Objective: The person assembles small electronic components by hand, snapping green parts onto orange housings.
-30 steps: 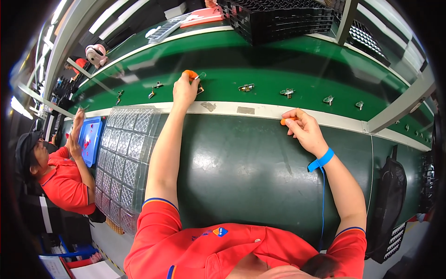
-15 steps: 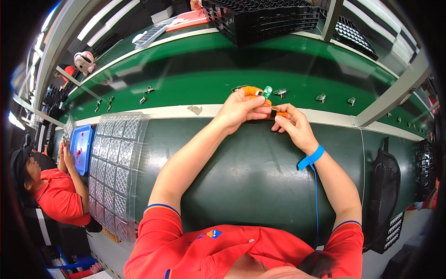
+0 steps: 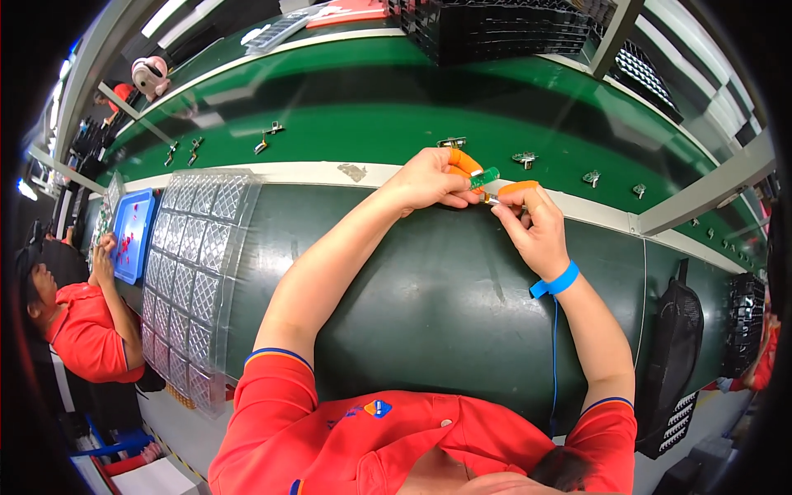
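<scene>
My left hand is closed on a small green circuit board, pinched between thumb and fingers above the bench's pale front rail. My right hand is closed around a small silvery piece just below the board. Whether that piece is joined to the board cannot be made out. Orange covers sit on some fingertips of both hands. A blue wrist strap with a thin cord circles my right wrist. On the green belt beyond lie similar small assemblies, one behind my left hand and another farther right.
A clear plastic compartment tray lies left on the dark bench mat. Past it, a co-worker in red handles something beside a blue tray. Stacked black trays stand beyond the belt. A black bag lies at right.
The green board has tilted from upright to slanting rightward. My right hand has turned and drawn slightly away, showing the silvery piece between the hands. The whole view has shifted a little.
</scene>
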`<state>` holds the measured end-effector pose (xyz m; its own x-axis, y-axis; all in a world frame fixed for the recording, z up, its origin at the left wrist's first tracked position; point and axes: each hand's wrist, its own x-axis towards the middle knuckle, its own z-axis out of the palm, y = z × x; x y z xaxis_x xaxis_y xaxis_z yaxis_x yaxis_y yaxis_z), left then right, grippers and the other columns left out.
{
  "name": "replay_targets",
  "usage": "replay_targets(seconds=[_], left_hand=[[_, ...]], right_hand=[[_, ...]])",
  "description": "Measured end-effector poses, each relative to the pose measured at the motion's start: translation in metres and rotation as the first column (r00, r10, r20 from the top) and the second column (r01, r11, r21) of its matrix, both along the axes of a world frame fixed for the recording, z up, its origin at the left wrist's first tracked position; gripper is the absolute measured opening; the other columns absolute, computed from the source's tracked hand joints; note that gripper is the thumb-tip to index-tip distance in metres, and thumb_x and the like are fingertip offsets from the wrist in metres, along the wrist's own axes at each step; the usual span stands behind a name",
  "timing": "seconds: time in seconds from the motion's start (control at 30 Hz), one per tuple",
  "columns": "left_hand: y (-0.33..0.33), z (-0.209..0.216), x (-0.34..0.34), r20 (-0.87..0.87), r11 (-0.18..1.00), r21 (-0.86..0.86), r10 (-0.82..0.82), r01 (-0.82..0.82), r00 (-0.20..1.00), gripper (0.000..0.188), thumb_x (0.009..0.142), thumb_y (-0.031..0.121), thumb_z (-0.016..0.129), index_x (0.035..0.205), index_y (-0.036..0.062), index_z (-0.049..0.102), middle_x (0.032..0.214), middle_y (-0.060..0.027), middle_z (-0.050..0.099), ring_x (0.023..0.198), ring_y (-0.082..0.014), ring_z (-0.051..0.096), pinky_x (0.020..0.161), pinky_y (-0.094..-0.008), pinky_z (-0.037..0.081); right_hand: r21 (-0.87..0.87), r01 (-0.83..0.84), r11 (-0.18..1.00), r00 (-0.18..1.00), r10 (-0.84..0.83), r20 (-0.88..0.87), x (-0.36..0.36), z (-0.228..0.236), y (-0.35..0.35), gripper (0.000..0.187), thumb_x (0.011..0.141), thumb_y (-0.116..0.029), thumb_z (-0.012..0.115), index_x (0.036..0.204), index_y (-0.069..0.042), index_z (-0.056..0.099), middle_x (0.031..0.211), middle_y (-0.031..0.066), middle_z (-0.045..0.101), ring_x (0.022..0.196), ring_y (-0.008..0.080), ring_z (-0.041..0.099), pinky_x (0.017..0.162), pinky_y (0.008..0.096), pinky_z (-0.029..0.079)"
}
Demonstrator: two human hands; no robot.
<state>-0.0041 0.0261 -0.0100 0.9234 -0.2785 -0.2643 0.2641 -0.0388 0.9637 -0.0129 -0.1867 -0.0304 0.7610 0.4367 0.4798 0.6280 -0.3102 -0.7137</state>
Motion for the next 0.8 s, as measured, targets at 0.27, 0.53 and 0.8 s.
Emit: replay_targets(seconds=[0.27,0.53,0.8], left_hand=[[-0.011,0.001,-0.009,0.000,0.988,0.107,-0.107,0.107,0.994,0.021,0.085,0.003,0.055,0.105,-0.0039,0.058,0.093,-0.0111,0.066,0.081,-0.0142,0.066,0.071,-0.0236,0.055],[-0.011,0.004,-0.011,-0.029,0.982,0.102,-0.159,0.161,0.987,0.022,0.086,0.002,0.054,0.107,-0.0054,0.058,0.095,-0.0126,0.065,0.082,-0.0154,0.067,0.071,-0.0239,0.056],[-0.009,0.013,-0.014,-0.033,0.959,0.132,-0.247,0.249,0.968,0.024,0.087,0.003,0.048,0.108,-0.0059,0.057,0.098,-0.0133,0.065,0.084,-0.0151,0.067,0.073,-0.0237,0.056]], right_hand=[[-0.078,-0.019,0.997,0.906,0.050,0.420,0.002,0.002,0.002,0.019,0.069,0.003,0.071,0.084,-0.003,0.059,0.084,0.0080,0.060,0.069,0.0216,0.056,0.056,0.0294,0.045],[-0.166,-0.017,0.986,0.922,0.080,0.378,0.000,0.003,0.002,0.020,0.068,0.004,0.070,0.084,-0.003,0.059,0.085,0.0090,0.060,0.073,0.0240,0.058,0.060,0.0310,0.047],[-0.163,-0.030,0.986,0.947,0.080,0.311,-0.001,0.000,0.001,0.017,0.071,0.004,0.069,0.083,-0.002,0.059,0.085,0.0093,0.059,0.072,0.0215,0.058,0.058,0.0293,0.047]])
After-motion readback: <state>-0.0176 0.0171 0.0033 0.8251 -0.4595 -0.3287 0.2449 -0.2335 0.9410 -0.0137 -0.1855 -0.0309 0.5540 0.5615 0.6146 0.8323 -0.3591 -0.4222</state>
